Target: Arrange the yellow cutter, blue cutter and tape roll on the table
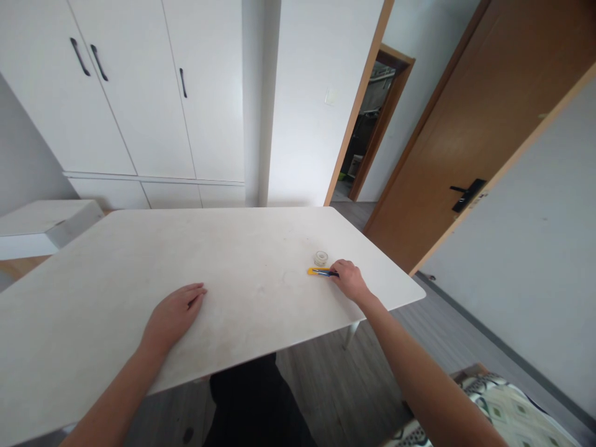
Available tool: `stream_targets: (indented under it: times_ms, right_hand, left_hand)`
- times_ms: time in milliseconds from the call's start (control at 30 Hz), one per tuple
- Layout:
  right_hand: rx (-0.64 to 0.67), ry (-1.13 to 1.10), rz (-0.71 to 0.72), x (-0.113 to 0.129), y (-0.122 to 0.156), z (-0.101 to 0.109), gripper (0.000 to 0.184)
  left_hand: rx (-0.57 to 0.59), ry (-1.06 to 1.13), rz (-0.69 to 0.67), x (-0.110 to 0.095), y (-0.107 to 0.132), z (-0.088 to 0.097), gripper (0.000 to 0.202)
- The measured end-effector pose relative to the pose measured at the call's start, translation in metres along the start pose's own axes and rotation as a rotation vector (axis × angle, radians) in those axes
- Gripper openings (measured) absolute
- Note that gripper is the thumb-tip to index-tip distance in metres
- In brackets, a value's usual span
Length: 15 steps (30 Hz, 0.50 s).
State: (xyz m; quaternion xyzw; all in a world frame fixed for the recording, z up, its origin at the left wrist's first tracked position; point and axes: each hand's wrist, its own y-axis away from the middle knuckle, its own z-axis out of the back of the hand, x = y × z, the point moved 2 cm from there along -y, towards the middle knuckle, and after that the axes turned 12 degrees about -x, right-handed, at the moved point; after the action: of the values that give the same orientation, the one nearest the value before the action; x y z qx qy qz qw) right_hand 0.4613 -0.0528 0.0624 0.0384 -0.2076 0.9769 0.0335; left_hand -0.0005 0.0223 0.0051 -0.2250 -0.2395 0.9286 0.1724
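On the right part of the white table (242,267), my right hand (348,278) has its fingers closed on the near ends of a slim yellow utility knife (311,271) and a blue, dark-ended pen-like tool (322,272) lying against it. Both point left, and the fingers hide their right ends. Just behind them a small roll of clear tape (321,257) lies flat, apart from the hand. My left hand (174,313) rests on the tabletop with nothing in it, its fingers stretched out and close together.
A white drawer unit (28,226) stands beyond the table's left end. White cupboards (135,93) line the back. At the right are an open brown door (447,136) and a patterned cloth-covered seat (512,410). The table's rounded right corner (421,293) juts over the floor.
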Motion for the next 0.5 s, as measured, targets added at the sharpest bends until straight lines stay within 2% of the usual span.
stream_targets:
  times_ms: [67,233,300,433,500]
  right_hand:
    - [-0.010,-0.030,-0.001,-0.001,-0.008,-0.001,0.014]
    - [0.145,-0.104,0.071,-0.007,-0.015,-0.015,0.030]
    - [0.174,-0.090,0.102,-0.006,-0.009,-0.020,0.028]
    - [0.115,-0.038,0.061,-0.003,0.009,-0.026,0.022]
    - [0.072,-0.066,-0.045,-0.003,0.012,-0.027,0.021]
  left_hand:
    - [-0.009,-0.001,0.001,0.000,0.000,0.000,0.047]
    - [-0.011,-0.005,-0.004,0.001,0.001,0.000,0.045]
    - [-0.004,-0.009,-0.009,0.001,0.001,0.000,0.046]
    - [-0.008,-0.020,0.003,0.000,0.000,0.001,0.046]
    - [-0.009,-0.020,0.007,-0.001,0.000,0.001,0.046]
